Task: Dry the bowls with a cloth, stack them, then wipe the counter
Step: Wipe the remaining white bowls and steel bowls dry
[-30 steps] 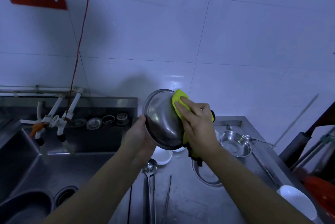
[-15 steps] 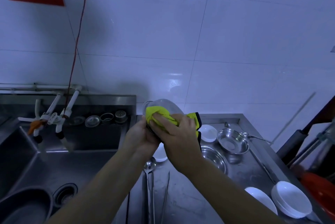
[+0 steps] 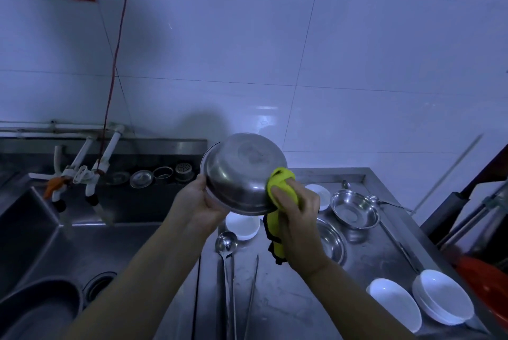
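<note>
A steel bowl (image 3: 242,172) is held up over the counter, its outer underside facing me. My left hand (image 3: 202,202) grips its lower left rim. My right hand (image 3: 298,218) grips a yellow cloth (image 3: 280,196) with a dark edge and presses it against the bowl's lower right side. The cloth's tail hangs down below my palm. On the steel counter (image 3: 288,298) stand more steel bowls (image 3: 354,211), one (image 3: 331,243) partly behind my right wrist, and white bowls (image 3: 243,225), (image 3: 319,194). At the front right sit stacked white bowls (image 3: 442,299) and a single one (image 3: 394,302).
A ladle (image 3: 226,254) and long tongs (image 3: 251,293) lie on the counter below my hands. A deep sink (image 3: 82,243) with taps (image 3: 90,174) fills the left, a dark basin (image 3: 35,309) in its corner. Red and dark items (image 3: 483,279) crowd the right edge.
The bowl has been turned so its underside faces up and toward me. My right hand with the cloth slid from the top of the bowl down to its lower right side.
</note>
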`<move>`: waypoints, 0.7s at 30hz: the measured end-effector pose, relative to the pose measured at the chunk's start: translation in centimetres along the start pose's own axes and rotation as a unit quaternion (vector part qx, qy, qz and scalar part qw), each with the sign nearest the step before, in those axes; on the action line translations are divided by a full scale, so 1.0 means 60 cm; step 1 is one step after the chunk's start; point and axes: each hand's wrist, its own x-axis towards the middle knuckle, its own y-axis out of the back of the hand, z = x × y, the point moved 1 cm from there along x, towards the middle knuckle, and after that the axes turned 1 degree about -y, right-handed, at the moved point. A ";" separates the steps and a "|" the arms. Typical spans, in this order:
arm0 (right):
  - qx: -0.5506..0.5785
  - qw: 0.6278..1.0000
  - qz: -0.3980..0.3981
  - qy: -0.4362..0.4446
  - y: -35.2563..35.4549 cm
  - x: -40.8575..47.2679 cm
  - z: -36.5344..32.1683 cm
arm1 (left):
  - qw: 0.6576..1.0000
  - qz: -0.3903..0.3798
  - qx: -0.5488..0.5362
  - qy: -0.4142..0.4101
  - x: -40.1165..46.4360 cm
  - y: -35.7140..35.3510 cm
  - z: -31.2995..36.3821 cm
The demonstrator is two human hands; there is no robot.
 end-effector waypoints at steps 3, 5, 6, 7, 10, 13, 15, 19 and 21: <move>0.072 0.996 -0.003 -0.048 0.008 0.030 0.019 | 0.998 -0.015 0.067 -0.009 0.014 -0.009 0.015; 0.105 0.990 -0.030 -0.086 0.011 0.063 0.037 | 0.990 -0.026 0.134 -0.038 0.027 -0.019 0.029; 0.104 0.989 -0.041 -0.096 0.012 0.074 0.048 | 0.984 -0.033 0.165 -0.062 0.033 -0.024 0.039; 0.110 0.986 -0.056 -0.113 0.012 0.083 0.058 | 0.977 -0.045 0.190 -0.085 0.039 -0.028 0.050; 0.125 0.978 -0.065 -0.154 0.014 0.085 0.094 | 0.965 -0.056 0.208 -0.149 0.061 -0.035 0.081; 0.137 0.967 -0.059 -0.209 0.010 0.056 0.130 | 0.937 0.041 0.260 -0.230 0.095 -0.026 0.099; 0.142 0.957 -0.067 -0.245 0.003 0.029 0.153 | 0.891 0.068 0.379 -0.243 0.130 -0.009 0.091; 0.149 0.940 -0.096 -0.290 -0.021 -0.006 0.198 | 0.739 0.014 0.618 -0.267 0.215 0.044 0.038; 0.158 0.933 -0.105 -0.305 -0.034 -0.014 0.220 | 0.649 0.002 0.707 -0.281 0.262 0.067 0.009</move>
